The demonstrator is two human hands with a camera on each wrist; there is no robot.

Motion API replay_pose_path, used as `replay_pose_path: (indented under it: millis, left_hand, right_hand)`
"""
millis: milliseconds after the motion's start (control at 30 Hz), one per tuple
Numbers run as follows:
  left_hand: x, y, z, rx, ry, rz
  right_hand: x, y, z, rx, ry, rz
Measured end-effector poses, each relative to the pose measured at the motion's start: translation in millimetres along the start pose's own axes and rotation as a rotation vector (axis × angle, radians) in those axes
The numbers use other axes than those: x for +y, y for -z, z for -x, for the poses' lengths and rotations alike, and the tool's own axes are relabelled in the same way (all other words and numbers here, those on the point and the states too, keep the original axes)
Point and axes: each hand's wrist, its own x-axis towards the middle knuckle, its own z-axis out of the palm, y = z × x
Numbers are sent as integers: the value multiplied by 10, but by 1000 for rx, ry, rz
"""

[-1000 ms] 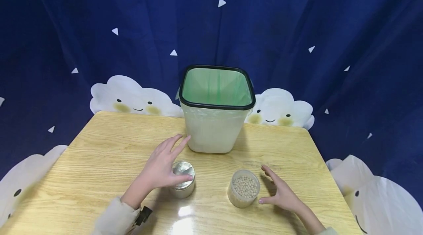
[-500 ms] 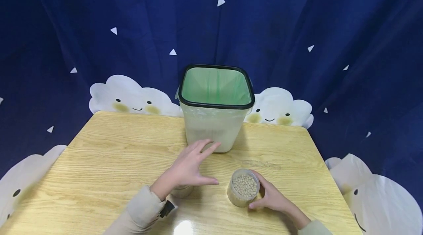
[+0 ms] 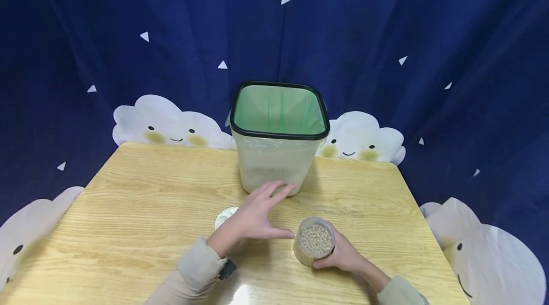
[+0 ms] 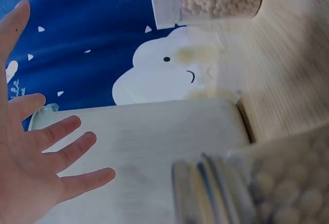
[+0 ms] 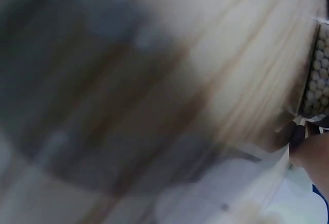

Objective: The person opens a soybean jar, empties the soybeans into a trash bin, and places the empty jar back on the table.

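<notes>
An uncovered clear plastic jar (image 3: 314,240) of small round beige balls stands on the table at front right. My right hand (image 3: 344,253) grips it from the right side, thumb at the near side. In the right wrist view, the jar (image 5: 317,75) shows at the right edge, above part of the hand (image 5: 312,157). My left hand (image 3: 259,217) hovers left of this jar, fingers spread, thumb pointing at its wall. A second jar, silver-lidded (image 3: 224,214), stands behind my left wrist, partly hidden. The left wrist view shows that lidded jar (image 4: 293,183) close up, with similar balls inside.
A pale bin (image 3: 274,162) with a black rim and green-tinted inside stands at the middle of the table's back edge. The wooden table (image 3: 163,200) ends there, before a dark blue curtain (image 3: 184,24) with clouds and white triangles.
My left hand has moved right, away from over the lidded jar toward the uncovered one. My right hand has closed in from the right and now holds the uncovered jar.
</notes>
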Motion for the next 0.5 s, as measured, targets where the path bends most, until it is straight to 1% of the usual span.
replay_pose_path:
  millis: [100, 233, 300, 400, 500]
  left_hand:
    - [17, -46, -25, -1, -12, 22]
    - [47, -117, -54, -20, -14, 87]
    - [70, -147, -63, -35, -3, 139]
    - [110, -194, -83, -65, 11, 205]
    - [151, -255, -113, -96, 1, 262]
  right_hand:
    - [-29, -2, 10, 29, -5, 35]
    - [-133, 10, 34, 67, -7, 97]
    - [-203, 20, 40, 77, 21, 133]
    - [-306, 37, 35, 92, 95, 185]
    - [-402, 58, 24, 116, 150, 241]
